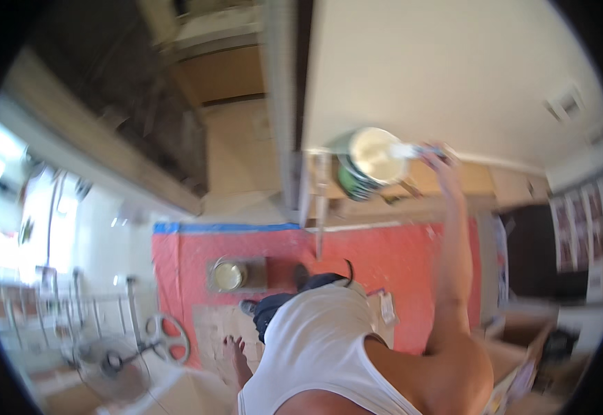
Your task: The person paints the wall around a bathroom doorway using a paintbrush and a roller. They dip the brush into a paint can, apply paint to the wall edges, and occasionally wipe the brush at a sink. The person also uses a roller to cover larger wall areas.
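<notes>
My right arm reaches far forward. In the closed fingers of my right hand (440, 156) is a short hand tool (405, 151) with a white, coated-looking end; motion blur hides its exact kind. That end is over the mouth of a green bucket (354, 181), which holds a thick cream-coloured mass (374, 153). The bucket rests on a wooden surface (471, 180) against the pale wall. Low beside my body hangs my left hand (235, 348), fingers slightly apart, with nothing seen in it.
Red sheeting (412, 242), edged with blue tape (225, 227), covers the floor. A round tub (230, 275) stands there, left of my feet. A fan (113, 363) and metal rack (73, 304) are at the left. Cardboard boxes (523, 332) sit at the right.
</notes>
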A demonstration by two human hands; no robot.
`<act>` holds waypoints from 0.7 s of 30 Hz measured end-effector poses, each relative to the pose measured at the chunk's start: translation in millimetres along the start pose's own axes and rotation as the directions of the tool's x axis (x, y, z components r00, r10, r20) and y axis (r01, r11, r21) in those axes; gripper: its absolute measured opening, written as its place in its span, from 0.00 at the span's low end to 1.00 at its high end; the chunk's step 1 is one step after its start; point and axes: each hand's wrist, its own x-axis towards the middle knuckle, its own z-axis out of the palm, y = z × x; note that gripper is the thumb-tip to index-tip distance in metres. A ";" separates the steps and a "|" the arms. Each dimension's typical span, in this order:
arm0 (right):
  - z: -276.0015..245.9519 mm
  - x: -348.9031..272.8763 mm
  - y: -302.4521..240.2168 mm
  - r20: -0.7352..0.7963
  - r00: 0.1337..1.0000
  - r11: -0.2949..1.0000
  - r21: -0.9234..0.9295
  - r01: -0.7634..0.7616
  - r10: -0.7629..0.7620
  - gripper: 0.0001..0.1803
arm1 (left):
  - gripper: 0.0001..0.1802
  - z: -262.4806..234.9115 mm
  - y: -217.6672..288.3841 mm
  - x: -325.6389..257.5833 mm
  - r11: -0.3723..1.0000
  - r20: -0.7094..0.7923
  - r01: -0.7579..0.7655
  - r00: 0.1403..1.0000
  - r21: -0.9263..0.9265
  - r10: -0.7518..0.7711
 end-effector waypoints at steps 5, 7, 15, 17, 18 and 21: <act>-66.6 -17.5 86.6 -0.279 0.947 0.919 0.392 -0.039 0.159 0.13 | 0.23 14.6 32.7 -10.9 0.995 0.000 -0.047 0.999 0.082 0.047; -67.5 -31.0 98.3 -0.206 0.938 0.814 0.569 -0.116 0.278 0.18 | 0.25 8.5 32.5 -18.2 0.994 -0.031 -0.064 0.997 0.084 0.067; -5.0 -79.0 94.1 0.006 0.965 0.356 0.929 -0.102 0.261 0.16 | 0.23 -43.2 14.2 5.7 0.998 -0.119 -0.062 0.991 0.022 0.064; 50.8 -107.2 72.9 0.118 0.949 0.176 0.969 -0.175 0.293 0.16 | 0.22 -62.3 8.5 25.4 0.999 -0.149 -0.042 0.988 0.005 0.042; 79.2 -113.7 70.4 0.102 0.971 0.252 0.955 -0.156 0.217 0.14 | 0.22 -73.9 5.8 29.9 1.000 -0.159 -0.022 0.987 -0.015 0.020; 196.1 -135.3 60.2 0.357 0.917 0.075 0.924 -0.374 0.175 0.14 | 0.21 -112.5 6.5 39.3 0.991 -0.193 0.033 0.980 -0.128 -0.058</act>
